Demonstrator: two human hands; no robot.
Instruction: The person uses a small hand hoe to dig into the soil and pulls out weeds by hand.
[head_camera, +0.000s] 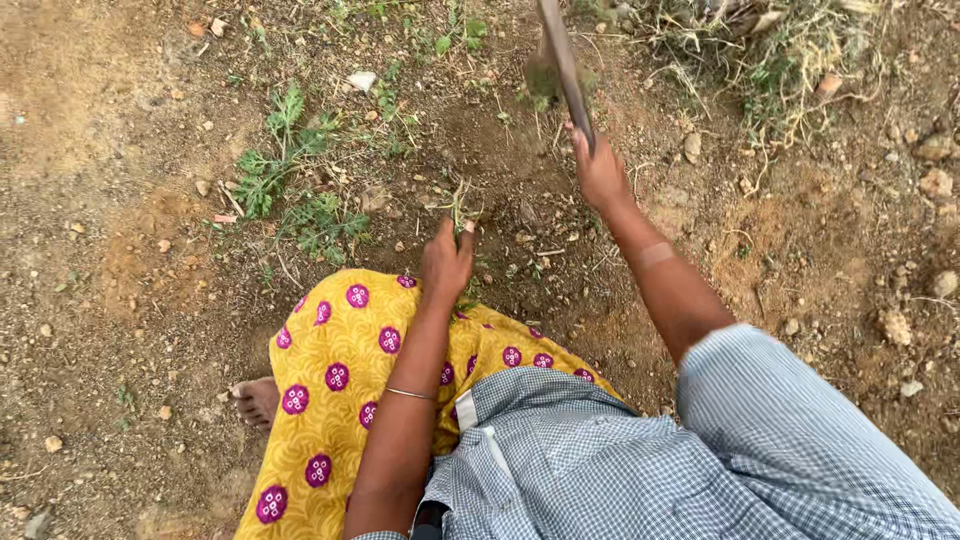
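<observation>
Pinching a grass tuft (458, 205) rooted in the dirt ground (130, 200) with my left hand (446, 262), I wrap my right hand (598, 172) tight around a raised hoe handle (566, 65).

No packages, labels, signs or screens show anywhere on this patch of bare, weedy ground.

The left hand (446, 262) reaches down near the middle, arm nearly straight, fingers (466, 230) pinched together, a thin bangle on the wrist. The right hand (598, 172) is raised farther off to the right, fist clenched, forearm angled up.
</observation>
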